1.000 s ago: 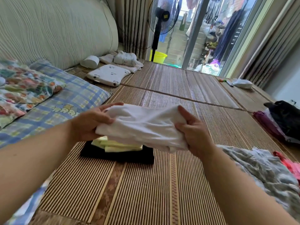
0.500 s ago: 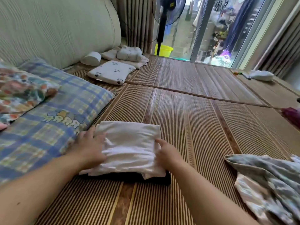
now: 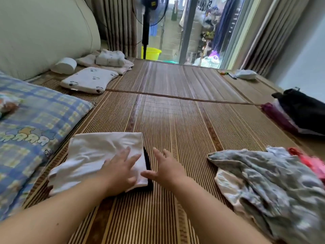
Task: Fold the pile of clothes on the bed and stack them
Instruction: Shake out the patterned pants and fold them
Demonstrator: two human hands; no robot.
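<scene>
1. Stack: white folded garment [image 3: 98, 152] lies lower left of centre, on top of a black garment [image 3: 149, 170]. Only a thin edge of the black one shows, along the right and near sides.
2. Left hand [image 3: 121, 166]: fingers straight and spread, palm flat on the near right corner of the white folded garment. It presses and grips nothing.
3. Right hand [image 3: 165, 168]: fingers spread and relaxed, holding nothing, over the woven mat [image 3: 175, 120] just right of the stack. The thumb is close to the black edge; can't tell if it touches the mat.
4. Unfolded pile: grey patterned garment [image 3: 263, 182] is crumpled at lower right, with a red garment [image 3: 309, 161] at its far right side.
5. Key relation: the pile lies to the right of both hands, apart from the stack, with bare mat between. The right hand is nearer. The grey piece sprawls from mid right down to the bottom right corner, with no clean long axis.
6. Judgement: this piece looks placed; the next step is likely a reach right for the grey one.
7. Other: blue plaid pillow [image 3: 35, 124] at left; dark clothes [image 3: 302, 110] at right edge.
</scene>
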